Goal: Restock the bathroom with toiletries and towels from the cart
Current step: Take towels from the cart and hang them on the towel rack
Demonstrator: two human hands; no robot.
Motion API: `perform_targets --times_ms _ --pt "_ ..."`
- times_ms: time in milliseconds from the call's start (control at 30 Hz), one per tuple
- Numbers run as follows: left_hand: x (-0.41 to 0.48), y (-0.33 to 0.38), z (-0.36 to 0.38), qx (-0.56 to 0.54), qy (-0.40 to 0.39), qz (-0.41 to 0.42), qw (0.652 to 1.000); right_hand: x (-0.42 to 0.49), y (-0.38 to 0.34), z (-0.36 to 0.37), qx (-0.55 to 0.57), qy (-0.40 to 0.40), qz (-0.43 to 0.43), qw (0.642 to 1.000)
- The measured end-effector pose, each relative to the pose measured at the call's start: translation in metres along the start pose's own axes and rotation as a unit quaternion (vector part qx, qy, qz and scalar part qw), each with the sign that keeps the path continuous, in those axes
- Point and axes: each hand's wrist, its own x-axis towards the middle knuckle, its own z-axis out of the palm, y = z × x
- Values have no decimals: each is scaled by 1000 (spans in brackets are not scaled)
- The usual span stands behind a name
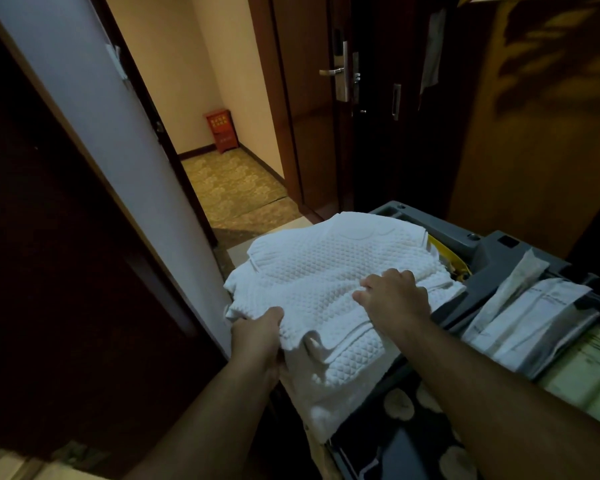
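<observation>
Gripping one towel: left hand, right hand.

We grip the near left edge of the white towels with our left hand, thumb on top. Our right hand lies on top of them, fingers bent into the cloth. The towels sit on the grey cart, just beside white packets. Beyond, a carpet leads to a red box by the wall.
</observation>
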Motion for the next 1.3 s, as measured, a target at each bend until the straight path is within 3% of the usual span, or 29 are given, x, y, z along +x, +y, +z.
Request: perform_targets --times_ms 167,300,400,433,500,567,600,700,800,933,1000,1133,1300 --pt "2 -5 -1 164 80 50 982 -5 8 4 49 33 -9 998" --pt "-4 -3 -1 130 55 26 990 -14 4 5 28 45 -31 998" --pt "-10 2 -3 147 54 54 986 -25 3 3 49 64 -99 992" --pt "-11 2 -4 154 57 61 985 -30 3 0 78 49 -133 987" --pt "-14 4 -6 137 38 60 988 -43 8 -12 114 -57 -201 971" --pt "-16 7 -7 110 10 18 994 -56 12 -21 73 -156 -254 952" --pt "-18 9 -6 96 -4 -5 995 -60 14 -22 43 -168 -276 945" --pt "-34 22 -6 27 -32 -32 999 -63 16 -20 21 -110 -319 941" --pt "-40 27 -9 -30 -47 -58 997 -58 7 -23 66 -66 -299 950" --pt "-49 29 -12 -67 -79 -68 992 -53 -1 -24 32 -77 -274 958" --pt "-53 31 -13 -77 -92 -77 990 -53 -6 -21 -10 -82 -287 954" --pt "-47 33 -19 -91 -100 -76 988 -55 -13 -17 6 -64 -310 949" --pt "-42 31 -23 -24 -80 -21 996 -64 -16 -17 -31 -79 -360 929"
